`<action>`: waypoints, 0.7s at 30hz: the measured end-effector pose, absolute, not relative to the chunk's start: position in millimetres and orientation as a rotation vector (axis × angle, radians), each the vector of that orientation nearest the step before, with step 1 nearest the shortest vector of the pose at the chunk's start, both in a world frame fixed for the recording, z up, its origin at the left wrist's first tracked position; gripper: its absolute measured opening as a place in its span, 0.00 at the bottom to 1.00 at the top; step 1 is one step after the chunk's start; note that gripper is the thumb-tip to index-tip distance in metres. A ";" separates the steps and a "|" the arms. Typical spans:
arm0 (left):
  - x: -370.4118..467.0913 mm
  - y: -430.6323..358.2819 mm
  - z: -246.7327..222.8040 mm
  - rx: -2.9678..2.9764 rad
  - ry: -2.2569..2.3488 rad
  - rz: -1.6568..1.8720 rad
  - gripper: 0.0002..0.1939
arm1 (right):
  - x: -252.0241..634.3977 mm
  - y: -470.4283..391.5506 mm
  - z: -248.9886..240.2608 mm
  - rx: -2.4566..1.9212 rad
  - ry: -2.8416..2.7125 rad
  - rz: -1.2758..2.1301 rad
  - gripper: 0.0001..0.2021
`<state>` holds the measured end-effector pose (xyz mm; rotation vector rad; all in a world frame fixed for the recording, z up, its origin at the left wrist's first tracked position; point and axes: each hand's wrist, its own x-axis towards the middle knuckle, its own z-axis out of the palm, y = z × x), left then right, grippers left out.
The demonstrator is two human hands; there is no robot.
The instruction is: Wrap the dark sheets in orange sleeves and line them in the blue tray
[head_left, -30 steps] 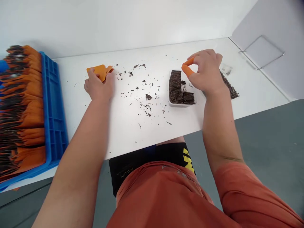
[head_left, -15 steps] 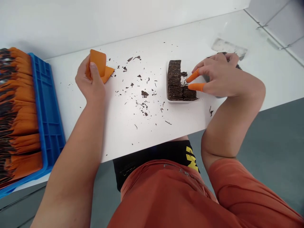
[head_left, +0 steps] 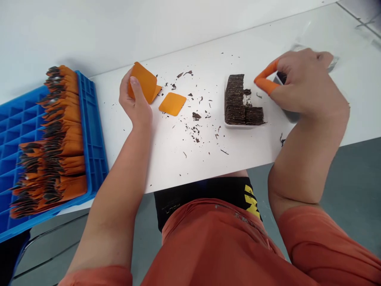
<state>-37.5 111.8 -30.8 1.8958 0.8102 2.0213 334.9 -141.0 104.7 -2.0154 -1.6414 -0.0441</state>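
My left hand (head_left: 135, 93) is closed around orange square cards (head_left: 144, 81), thumb across the front one; how many it holds I cannot tell. To its right, one more orange square card (head_left: 172, 104) lies by itself on the white table. My right hand (head_left: 294, 81) wears orange finger cots on thumb and forefinger, which meet in a pinch; whatever is between them is too small to make out. Left of that hand stands a clear tray (head_left: 243, 126) with tight rows of thin dark brown sheets (head_left: 234, 95). A second container (head_left: 290, 115) sits partly hidden beneath my right hand.
Dark brown flakes (head_left: 196, 116) are scattered over the middle of the white table (head_left: 166, 159). At the left, a blue divided crate (head_left: 98, 147) holds rows of orange packets with dark edges (head_left: 70, 139). A wall runs along the table's back edge.
An orange card now lies apart on the table beside my left hand. My right hand has lifted away from the tray to the right, its fingertips drawn together. The view has shifted left.
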 end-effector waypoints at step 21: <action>38.6 -40.5 46.8 2.423 0.487 1.418 0.24 | 264.1 -122.4 98.8 -1.278 -1.835 0.153 0.07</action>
